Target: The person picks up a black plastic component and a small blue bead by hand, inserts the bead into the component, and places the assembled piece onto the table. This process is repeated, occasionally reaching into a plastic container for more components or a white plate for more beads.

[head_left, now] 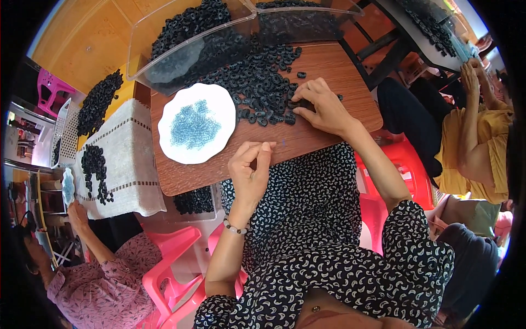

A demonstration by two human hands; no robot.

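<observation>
Bright, soft light across the worktop [327,59]; the white plate [189,157] glows, pale sheen smears the clear box [189,59], the black pieces [257,77] sink dark; whited-out glare upper right; centre crisp, edges bowing into black.

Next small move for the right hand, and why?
Probably pinch one small black piece and bring it toward the left hand. The right hand's thumb and fingers are already at the right edge of the pile of black pieces, while the left waits near the tabletop's front edge; whether it holds anything is too small to tell.
</observation>
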